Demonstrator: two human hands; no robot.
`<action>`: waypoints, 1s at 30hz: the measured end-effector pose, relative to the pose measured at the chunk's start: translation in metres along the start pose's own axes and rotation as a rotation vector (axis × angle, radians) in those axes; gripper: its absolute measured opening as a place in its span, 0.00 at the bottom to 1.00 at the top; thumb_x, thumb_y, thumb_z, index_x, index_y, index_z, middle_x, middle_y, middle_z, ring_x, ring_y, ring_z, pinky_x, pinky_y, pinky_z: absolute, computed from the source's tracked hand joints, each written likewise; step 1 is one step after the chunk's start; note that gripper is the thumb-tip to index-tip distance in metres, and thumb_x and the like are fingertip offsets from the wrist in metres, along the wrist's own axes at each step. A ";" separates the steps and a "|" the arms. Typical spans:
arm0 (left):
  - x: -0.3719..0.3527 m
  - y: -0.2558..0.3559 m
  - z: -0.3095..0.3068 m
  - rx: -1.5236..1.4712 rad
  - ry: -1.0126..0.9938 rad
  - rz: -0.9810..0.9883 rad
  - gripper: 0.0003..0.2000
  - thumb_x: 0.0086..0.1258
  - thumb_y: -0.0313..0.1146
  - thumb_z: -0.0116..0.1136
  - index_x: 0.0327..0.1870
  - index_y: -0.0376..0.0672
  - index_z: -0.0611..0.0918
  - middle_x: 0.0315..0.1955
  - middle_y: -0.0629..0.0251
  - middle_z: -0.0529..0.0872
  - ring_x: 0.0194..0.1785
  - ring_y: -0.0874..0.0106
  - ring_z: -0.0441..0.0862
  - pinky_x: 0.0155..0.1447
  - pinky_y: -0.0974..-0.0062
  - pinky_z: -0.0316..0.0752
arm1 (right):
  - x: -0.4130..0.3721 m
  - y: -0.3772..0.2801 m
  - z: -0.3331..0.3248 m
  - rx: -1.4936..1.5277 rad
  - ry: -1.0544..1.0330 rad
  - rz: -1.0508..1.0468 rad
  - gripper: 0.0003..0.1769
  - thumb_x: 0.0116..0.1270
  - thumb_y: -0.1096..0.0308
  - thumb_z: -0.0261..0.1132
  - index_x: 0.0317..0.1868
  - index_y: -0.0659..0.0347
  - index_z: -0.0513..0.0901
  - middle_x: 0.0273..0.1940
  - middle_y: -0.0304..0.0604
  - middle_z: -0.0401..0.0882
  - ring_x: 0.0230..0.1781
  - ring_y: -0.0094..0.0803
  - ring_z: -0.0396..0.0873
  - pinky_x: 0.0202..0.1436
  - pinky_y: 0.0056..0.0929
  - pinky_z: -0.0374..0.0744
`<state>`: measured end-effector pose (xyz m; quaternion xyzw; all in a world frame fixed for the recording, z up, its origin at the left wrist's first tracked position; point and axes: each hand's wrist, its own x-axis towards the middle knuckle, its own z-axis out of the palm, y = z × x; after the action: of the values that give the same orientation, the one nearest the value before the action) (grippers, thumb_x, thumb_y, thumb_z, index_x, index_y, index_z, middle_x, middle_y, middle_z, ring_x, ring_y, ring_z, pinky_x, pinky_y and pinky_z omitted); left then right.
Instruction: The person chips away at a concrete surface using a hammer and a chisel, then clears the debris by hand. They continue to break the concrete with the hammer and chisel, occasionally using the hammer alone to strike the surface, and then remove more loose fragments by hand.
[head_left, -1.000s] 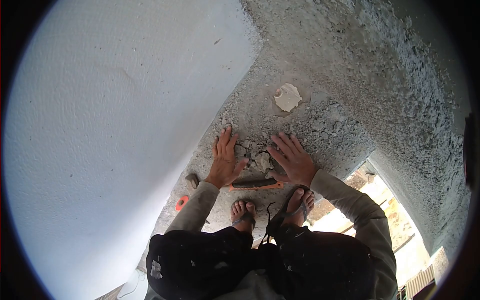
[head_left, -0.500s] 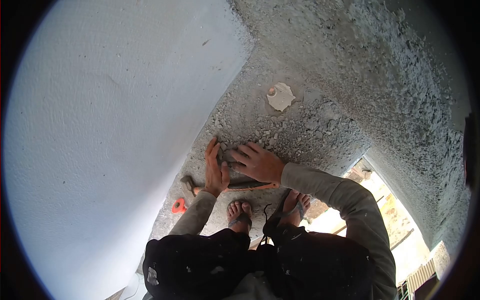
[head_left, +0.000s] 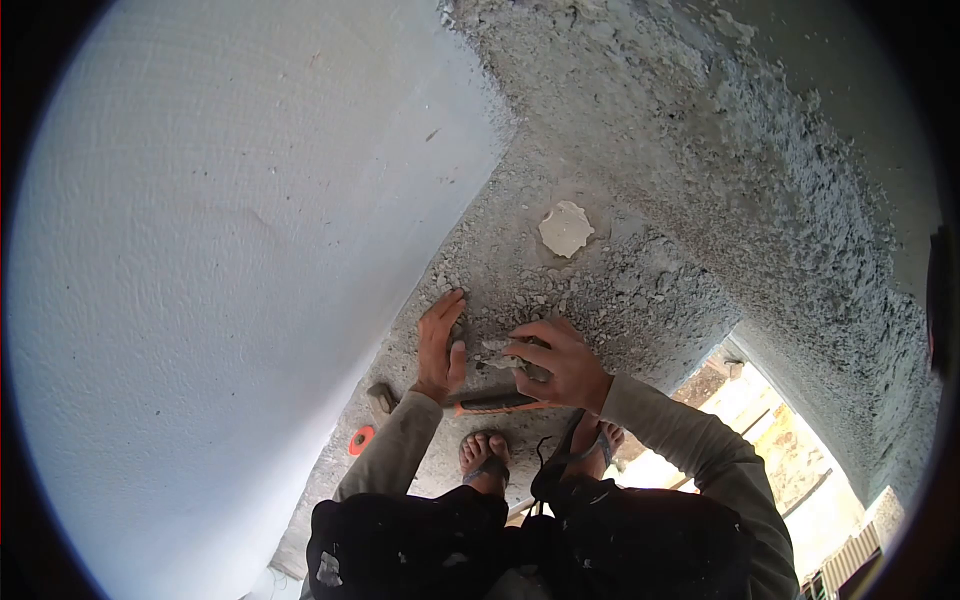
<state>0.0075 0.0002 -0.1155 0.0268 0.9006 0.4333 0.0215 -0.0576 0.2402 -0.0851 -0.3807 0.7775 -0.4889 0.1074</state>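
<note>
My left hand [head_left: 440, 348] lies on its edge at the foot of the white wall, fingers stretched out and thumb apart, beside a few grey lumps. My right hand [head_left: 566, 366] is bent over, its fingers curled round grey rubble chunks [head_left: 500, 354]; how many it grips is hidden. Just below the hands, a hammer lies on the floor, its head [head_left: 381, 398] left of my left wrist. A black and orange handle [head_left: 497, 404] runs across in front of my feet; my left forearm hides where the two might join.
A round hole [head_left: 566, 229] with a pale inside opens in the floor, with loose rubble [head_left: 640, 270] around it. White wall [head_left: 250, 250] rises at left, rough concrete [head_left: 760, 190] at right. An orange-red ring [head_left: 361, 440] lies near the wall. Bright ground [head_left: 770, 420] shows beyond an edge.
My right hand has moved right, away from the left, and its fingers have curled round rubble chunks. My left hand stays by the wall. The whole view has shifted slightly.
</note>
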 end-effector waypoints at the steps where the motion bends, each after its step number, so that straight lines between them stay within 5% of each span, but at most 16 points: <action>1: -0.001 -0.003 0.002 0.048 0.001 0.002 0.26 0.75 0.48 0.40 0.64 0.38 0.74 0.69 0.51 0.70 0.73 0.51 0.65 0.70 0.51 0.61 | 0.000 -0.001 -0.007 0.155 0.046 0.129 0.18 0.60 0.67 0.69 0.52 0.54 0.83 0.48 0.44 0.78 0.42 0.35 0.79 0.46 0.34 0.76; 3: -0.003 -0.009 0.007 0.112 0.003 0.038 0.26 0.75 0.47 0.40 0.64 0.38 0.75 0.69 0.51 0.71 0.72 0.51 0.65 0.70 0.51 0.61 | -0.008 0.001 -0.015 0.313 0.092 0.254 0.20 0.61 0.68 0.69 0.55 0.54 0.82 0.48 0.45 0.78 0.42 0.34 0.79 0.43 0.32 0.77; 5: -0.006 -0.012 0.009 0.180 0.002 0.067 0.25 0.75 0.47 0.40 0.63 0.39 0.76 0.68 0.51 0.71 0.72 0.51 0.66 0.70 0.52 0.62 | -0.023 0.005 -0.024 0.969 0.109 0.767 0.18 0.64 0.67 0.68 0.55 0.57 0.82 0.46 0.45 0.79 0.40 0.32 0.79 0.41 0.29 0.77; 6: -0.006 -0.013 0.009 0.185 -0.007 0.066 0.25 0.74 0.46 0.41 0.63 0.39 0.76 0.69 0.51 0.71 0.72 0.51 0.67 0.70 0.52 0.61 | -0.030 0.012 -0.021 1.181 0.151 0.796 0.22 0.66 0.67 0.68 0.60 0.60 0.77 0.46 0.44 0.79 0.40 0.31 0.78 0.43 0.31 0.78; 7: -0.006 -0.013 0.009 0.190 -0.016 0.066 0.24 0.73 0.45 0.42 0.63 0.40 0.76 0.69 0.52 0.71 0.72 0.51 0.67 0.70 0.52 0.61 | -0.043 0.019 -0.014 1.182 0.150 0.795 0.22 0.66 0.67 0.68 0.60 0.60 0.77 0.46 0.44 0.79 0.40 0.31 0.78 0.43 0.31 0.78; 9: -0.007 -0.015 0.010 0.196 -0.020 0.070 0.24 0.72 0.44 0.43 0.63 0.41 0.76 0.69 0.52 0.70 0.72 0.52 0.67 0.70 0.51 0.61 | -0.048 0.019 -0.008 0.342 0.332 0.211 0.26 0.69 0.65 0.65 0.64 0.61 0.71 0.46 0.45 0.79 0.40 0.32 0.78 0.44 0.32 0.78; 10: -0.008 -0.016 0.011 0.203 -0.022 0.070 0.24 0.71 0.43 0.45 0.63 0.41 0.76 0.69 0.52 0.70 0.72 0.52 0.67 0.70 0.51 0.61 | -0.051 0.018 -0.008 0.343 0.331 0.212 0.26 0.69 0.65 0.65 0.64 0.61 0.71 0.46 0.45 0.79 0.40 0.32 0.78 0.44 0.32 0.78; 12: -0.008 -0.015 0.010 0.206 -0.024 0.063 0.24 0.70 0.42 0.45 0.63 0.42 0.76 0.69 0.52 0.70 0.72 0.52 0.67 0.70 0.51 0.61 | -0.017 -0.011 -0.030 1.987 0.386 0.917 0.27 0.70 0.62 0.63 0.66 0.60 0.68 0.48 0.47 0.79 0.42 0.35 0.79 0.43 0.34 0.78; 13: -0.008 -0.014 0.010 0.207 -0.027 0.059 0.24 0.69 0.41 0.46 0.63 0.42 0.76 0.70 0.52 0.70 0.72 0.52 0.67 0.70 0.51 0.61 | -0.017 -0.013 -0.031 1.987 0.387 0.919 0.27 0.70 0.62 0.63 0.66 0.60 0.68 0.48 0.47 0.79 0.42 0.35 0.79 0.43 0.34 0.78; 19: -0.009 -0.015 0.011 0.216 -0.025 0.048 0.23 0.70 0.42 0.46 0.62 0.43 0.77 0.70 0.54 0.70 0.72 0.53 0.67 0.69 0.52 0.62 | -0.020 -0.010 -0.039 1.719 0.426 1.191 0.18 0.71 0.61 0.61 0.57 0.59 0.75 0.44 0.42 0.80 0.37 0.31 0.79 0.33 0.32 0.76; 21: -0.009 -0.016 0.013 0.219 -0.023 0.058 0.23 0.71 0.43 0.44 0.61 0.41 0.77 0.69 0.52 0.71 0.71 0.52 0.68 0.68 0.52 0.62 | -0.016 -0.002 -0.048 1.136 0.345 1.040 0.13 0.72 0.63 0.61 0.50 0.61 0.79 0.39 0.43 0.80 0.33 0.28 0.79 0.30 0.29 0.75; 22: -0.010 -0.017 0.013 0.229 -0.021 0.066 0.23 0.73 0.44 0.42 0.60 0.40 0.77 0.68 0.50 0.71 0.70 0.51 0.69 0.68 0.52 0.62 | -0.012 0.001 -0.057 1.135 0.347 1.043 0.13 0.72 0.63 0.61 0.50 0.61 0.79 0.39 0.43 0.80 0.33 0.28 0.79 0.30 0.29 0.75; 24: -0.009 -0.015 0.012 0.234 -0.020 0.062 0.22 0.72 0.44 0.43 0.61 0.42 0.77 0.69 0.52 0.71 0.71 0.52 0.68 0.67 0.52 0.63 | 0.008 0.004 -0.085 0.269 0.081 1.012 0.12 0.69 0.64 0.64 0.47 0.64 0.79 0.36 0.48 0.80 0.31 0.35 0.81 0.32 0.32 0.76; 25: -0.009 -0.014 0.012 0.241 -0.017 0.059 0.22 0.72 0.43 0.44 0.61 0.43 0.78 0.69 0.54 0.71 0.72 0.54 0.68 0.67 0.52 0.63 | 0.015 0.011 -0.087 0.268 0.080 1.015 0.12 0.69 0.64 0.64 0.47 0.64 0.79 0.36 0.48 0.80 0.31 0.35 0.81 0.32 0.32 0.76; 27: -0.008 -0.014 0.011 0.241 -0.021 0.062 0.21 0.72 0.43 0.44 0.61 0.43 0.78 0.69 0.54 0.70 0.72 0.54 0.68 0.67 0.52 0.63 | 0.030 0.024 -0.090 -0.137 0.236 0.655 0.15 0.66 0.64 0.67 0.48 0.65 0.79 0.38 0.53 0.80 0.33 0.43 0.83 0.35 0.38 0.79; 30: -0.009 -0.015 0.013 0.247 -0.026 0.058 0.21 0.72 0.43 0.44 0.60 0.43 0.78 0.70 0.54 0.70 0.72 0.54 0.68 0.67 0.53 0.63 | 0.048 0.045 -0.089 -0.320 0.136 0.647 0.16 0.64 0.64 0.67 0.49 0.64 0.80 0.43 0.53 0.81 0.38 0.51 0.83 0.40 0.43 0.82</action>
<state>0.0167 0.0002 -0.1348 0.0611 0.9456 0.3190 0.0171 -0.1604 0.2770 -0.0687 -0.0939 0.9297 -0.3260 0.1435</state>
